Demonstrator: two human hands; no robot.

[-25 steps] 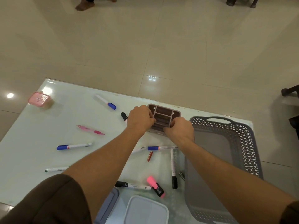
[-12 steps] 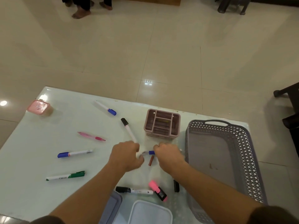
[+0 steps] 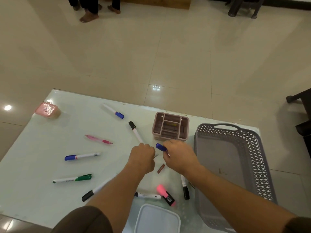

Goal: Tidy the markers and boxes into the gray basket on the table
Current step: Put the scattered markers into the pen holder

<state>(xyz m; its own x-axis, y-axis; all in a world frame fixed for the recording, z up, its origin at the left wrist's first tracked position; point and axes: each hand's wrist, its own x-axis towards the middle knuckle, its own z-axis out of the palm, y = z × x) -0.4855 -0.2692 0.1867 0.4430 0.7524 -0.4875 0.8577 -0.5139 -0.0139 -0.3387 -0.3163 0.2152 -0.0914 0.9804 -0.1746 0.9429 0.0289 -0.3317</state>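
Observation:
The gray basket [image 3: 252, 148] stands at the table's right and holds nothing. My right hand [image 3: 180, 157] is just left of it, closed on a blue-capped marker [image 3: 160, 147] lifted off the table. My left hand [image 3: 142, 157] is a fist beside it, and a thin grey tip sticks out of it. A pink organizer box [image 3: 170, 126] sits just beyond both hands. Loose on the table lie a black-capped marker [image 3: 135, 132], a pink pen [image 3: 98, 139], a blue-capped marker [image 3: 80, 156], a green marker [image 3: 74, 178] and a pink highlighter [image 3: 165, 195].
A pink lidded box [image 3: 46, 109] sits at the far left corner. A white lidded container [image 3: 157, 219] is at the near edge. More markers [image 3: 116, 112] [image 3: 185, 187] [image 3: 147, 195] and a small brown cap [image 3: 161, 168] lie around. A person's feet [image 3: 89, 16] stand on the floor beyond.
Both hands left the pink organizer box and came back toward me to the markers in the middle. My right hand picked up the blue-capped marker.

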